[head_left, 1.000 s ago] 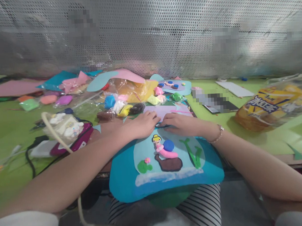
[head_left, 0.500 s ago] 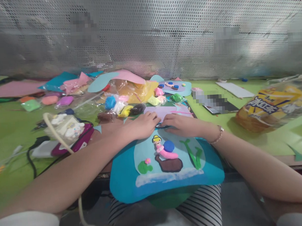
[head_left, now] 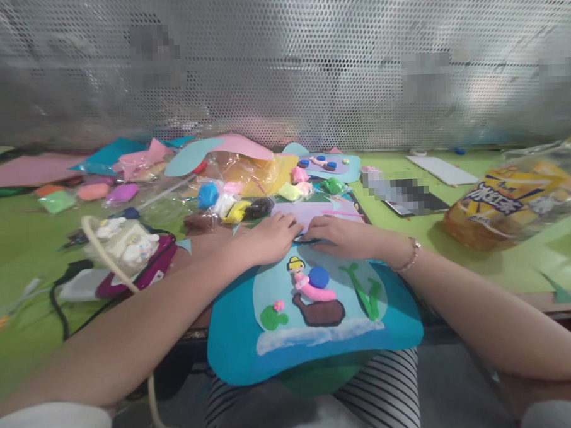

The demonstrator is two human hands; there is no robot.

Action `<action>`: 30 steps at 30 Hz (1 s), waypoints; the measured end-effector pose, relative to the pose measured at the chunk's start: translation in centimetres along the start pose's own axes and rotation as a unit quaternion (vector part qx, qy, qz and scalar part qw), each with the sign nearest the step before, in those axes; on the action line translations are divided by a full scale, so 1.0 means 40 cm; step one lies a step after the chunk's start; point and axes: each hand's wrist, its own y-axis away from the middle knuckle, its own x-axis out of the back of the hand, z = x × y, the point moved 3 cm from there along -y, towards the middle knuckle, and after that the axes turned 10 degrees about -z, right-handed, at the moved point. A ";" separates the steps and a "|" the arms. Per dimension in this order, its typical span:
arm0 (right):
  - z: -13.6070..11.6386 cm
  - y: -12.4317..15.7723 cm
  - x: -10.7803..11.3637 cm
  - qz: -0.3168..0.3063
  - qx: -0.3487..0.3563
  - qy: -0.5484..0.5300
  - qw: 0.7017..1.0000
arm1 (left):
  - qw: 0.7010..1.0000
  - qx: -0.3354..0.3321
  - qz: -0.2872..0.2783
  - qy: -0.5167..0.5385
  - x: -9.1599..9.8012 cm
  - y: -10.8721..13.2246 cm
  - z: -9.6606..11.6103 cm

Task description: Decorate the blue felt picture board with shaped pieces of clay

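Note:
A blue paper craft board point(head_left: 228, 324) lies over the front table edge, with a pale blue panel point(head_left: 335, 262) on it. The panel bears a pink clay snail figure point(head_left: 317, 293) with a blue shell and yellow hair, a brown clay shape point(head_left: 325, 312) and green clay plants point(head_left: 364, 292). At the panel's upper edge, my left hand point(head_left: 279, 236) and my right hand point(head_left: 338, 235) rest close together, fingers bent. A thin dark piece point(head_left: 304, 239) shows at the right fingertips; its kind is unclear. What the left fingers hold, if anything, is hidden.
Bagged coloured clay point(head_left: 219, 201) and paper sheets lie behind the board. A pink tool point(head_left: 340, 213) rests on lilac paper point(head_left: 290, 210). A drink bottle point(head_left: 507, 204) lies at right; a cable point(head_left: 104, 247) and a magenta power bank point(head_left: 162, 263) are at left. Perforated metal point(head_left: 279, 63) stands behind.
The view has shifted very slightly. Both hands and the board hold the same places, with no clear movement of the fingers.

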 end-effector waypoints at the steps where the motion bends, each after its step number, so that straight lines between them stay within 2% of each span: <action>1: 0.000 0.000 0.000 0.001 0.001 0.000 1.000 | 1.000 -0.001 0.001 0.000 0.000 0.000 0.000; 6: -0.002 -0.001 0.001 0.000 0.002 -0.002 1.000 | 1.000 -0.004 0.005 0.003 0.001 -0.001 -0.001; 14: 0.003 -0.001 -0.002 0.005 0.000 -0.007 1.000 | 1.000 0.009 -0.019 0.012 0.017 0.004 0.005; 24: -0.003 -0.001 0.001 0.004 0.002 -0.009 1.000 | 1.000 0.003 -0.002 0.008 0.007 0.004 0.001; 30: 0.002 -0.001 0.000 0.007 -0.005 -0.005 1.000 | 1.000 0.011 -0.019 0.007 0.014 0.005 0.004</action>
